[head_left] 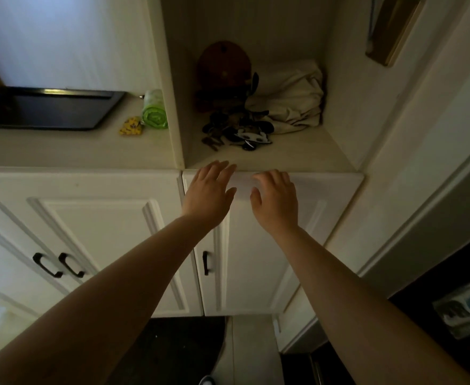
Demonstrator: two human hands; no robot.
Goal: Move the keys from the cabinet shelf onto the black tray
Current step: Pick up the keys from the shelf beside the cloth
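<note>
A dark heap of keys point(235, 132) with black fobs and a black-and-white charm lies on the cabinet shelf point(270, 159), in the middle of an open niche. A black tray point(47, 109) sits on the counter to the left, outside the niche. My left hand point(210, 194) hovers at the shelf's front edge, fingers spread, holding nothing. My right hand point(275, 200) is beside it, just below the edge, fingers loosely curled and empty. Both hands are short of the keys.
A brown round object point(222, 69) and a crumpled cream cloth point(289, 95) fill the niche behind the keys. A green roll point(154, 109) and a yellow pouch point(130, 126) lie between tray and niche wall point(169, 87). Cabinet doors with black handles point(206, 262) are below.
</note>
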